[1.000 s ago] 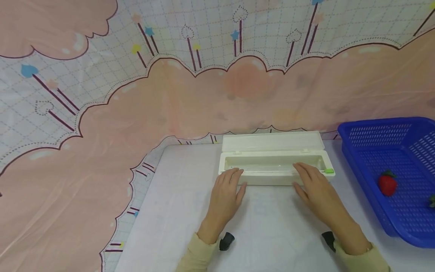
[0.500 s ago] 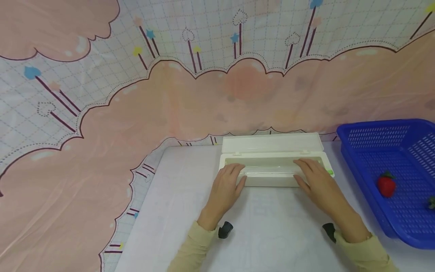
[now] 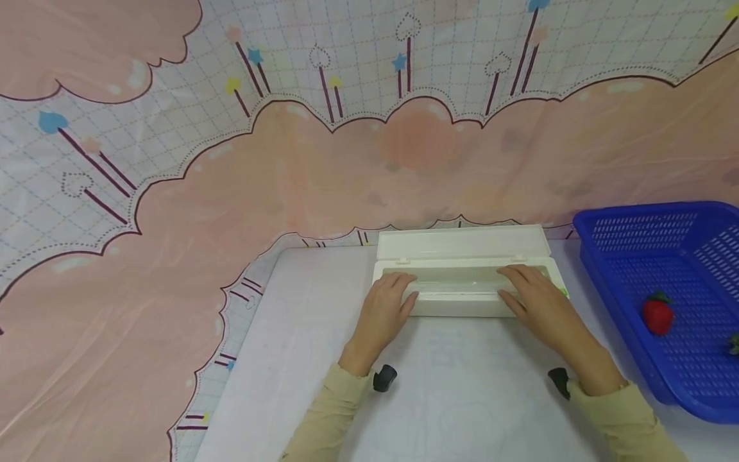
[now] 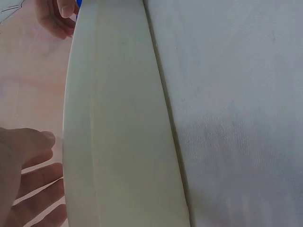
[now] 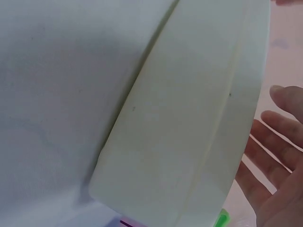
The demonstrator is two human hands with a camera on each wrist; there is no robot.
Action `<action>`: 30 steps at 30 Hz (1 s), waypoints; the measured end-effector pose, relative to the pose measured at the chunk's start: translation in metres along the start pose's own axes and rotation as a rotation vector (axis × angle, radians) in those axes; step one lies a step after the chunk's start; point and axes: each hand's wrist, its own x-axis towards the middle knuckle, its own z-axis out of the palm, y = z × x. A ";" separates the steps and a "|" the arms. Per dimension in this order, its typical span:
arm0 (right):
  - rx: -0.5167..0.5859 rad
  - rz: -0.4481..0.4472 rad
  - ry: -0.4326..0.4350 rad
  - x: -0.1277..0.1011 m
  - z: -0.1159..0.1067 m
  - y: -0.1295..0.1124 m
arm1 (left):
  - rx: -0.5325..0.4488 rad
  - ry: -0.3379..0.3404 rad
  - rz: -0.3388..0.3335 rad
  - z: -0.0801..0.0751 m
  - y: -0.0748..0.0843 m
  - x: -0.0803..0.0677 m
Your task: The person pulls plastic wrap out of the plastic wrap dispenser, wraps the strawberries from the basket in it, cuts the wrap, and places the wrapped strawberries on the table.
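A long white plastic box (image 3: 462,306), like a cling film dispenser, lies near the back of the table with its lid (image 3: 462,244) swung up behind it. Clear, shiny film or lining shows inside. My left hand (image 3: 381,311) is over the left end and my right hand (image 3: 539,311) over the right end, fingers loosely extended and holding nothing. A green piece (image 3: 564,292) at the right end is partly hidden by the right hand. In the wrist views the box's front wall (image 4: 123,118) stands before the fingers; whether they touch it I cannot tell.
A blue perforated basket (image 3: 623,359) stands at the right, with a red strawberry (image 3: 657,314) in it and another green-topped item (image 3: 734,342) cut off by the frame edge. A white cloth (image 3: 300,359) covers the table; a patterned sheet (image 3: 323,179) rises behind.
Both hands have moved slightly forward over the box, and the right hand now covers most of the green piece. The box and basket have stayed in place.
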 end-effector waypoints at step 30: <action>0.081 0.088 -0.233 0.012 -0.005 0.013 | -0.095 -0.141 -0.113 0.007 -0.008 0.007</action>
